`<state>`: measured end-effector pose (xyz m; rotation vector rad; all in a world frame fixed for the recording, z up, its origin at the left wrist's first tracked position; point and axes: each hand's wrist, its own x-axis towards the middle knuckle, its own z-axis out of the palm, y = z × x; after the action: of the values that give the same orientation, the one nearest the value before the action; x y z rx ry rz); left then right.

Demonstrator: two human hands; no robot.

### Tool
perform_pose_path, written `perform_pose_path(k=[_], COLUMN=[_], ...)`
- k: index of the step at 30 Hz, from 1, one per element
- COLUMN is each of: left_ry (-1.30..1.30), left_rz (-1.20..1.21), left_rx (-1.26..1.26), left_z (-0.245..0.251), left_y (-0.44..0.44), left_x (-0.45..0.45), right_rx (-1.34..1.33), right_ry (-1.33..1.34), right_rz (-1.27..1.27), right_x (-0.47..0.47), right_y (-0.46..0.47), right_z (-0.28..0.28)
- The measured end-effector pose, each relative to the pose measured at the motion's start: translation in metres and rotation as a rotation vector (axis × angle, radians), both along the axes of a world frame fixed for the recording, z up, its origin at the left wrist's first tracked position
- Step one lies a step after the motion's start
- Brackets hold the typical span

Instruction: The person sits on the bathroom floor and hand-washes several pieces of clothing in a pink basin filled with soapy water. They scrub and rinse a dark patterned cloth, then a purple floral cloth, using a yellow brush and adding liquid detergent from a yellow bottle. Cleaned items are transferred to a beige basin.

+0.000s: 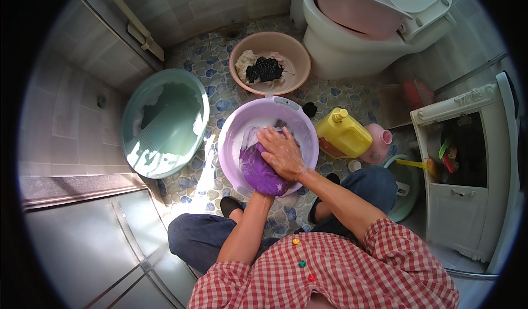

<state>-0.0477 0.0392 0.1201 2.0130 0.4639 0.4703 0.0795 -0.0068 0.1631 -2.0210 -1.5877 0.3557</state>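
Observation:
A lilac plastic basin stands on the floor in front of me, with a soapy purple garment in it. The garment bears a small white star-like mark near its lower end. Flat on top of the cloth lies my right hand, wet, with its fingers somewhat apart. My left forearm runs up to the garment's lower edge, and the cloth covers the left hand, so its fingers are hidden. White suds show along the garment's upper left. A small dark piece of cloth lies beyond my right fingertips.
A green basin of sudsy water stands left; a peach basin with light and black cloths lies ahead. To the right are a yellow jug, a pink bottle and a white cabinet. A toilet holds a pink basin.

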Motion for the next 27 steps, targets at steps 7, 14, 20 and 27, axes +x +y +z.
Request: perform_pose_path(k=[7,14,20,27], left_ry=[0.388,0.320,0.788,-0.004], left_rz=[-0.005,0.013,-0.127,0.060], left_rx=[0.146,0.069,0.180,0.152], left_z=[-0.045,0.007,0.018,0.025], left_y=[-0.007,-0.020,0.000,0.024], left_x=[-0.029,-0.016,-0.008,-0.022], right_rx=[0.143,-0.086,0.016,-0.086], right_ry=[0.408,0.190,0.488,1.519], right_rz=[-0.018,-0.308,-0.041,-0.888], right_x=[-0.109,-0.017,-0.094,-0.034], right_y=[-0.035,-0.003,-0.048,-0.060], right_z=[0.002,-0.053,-0.022,-0.058])
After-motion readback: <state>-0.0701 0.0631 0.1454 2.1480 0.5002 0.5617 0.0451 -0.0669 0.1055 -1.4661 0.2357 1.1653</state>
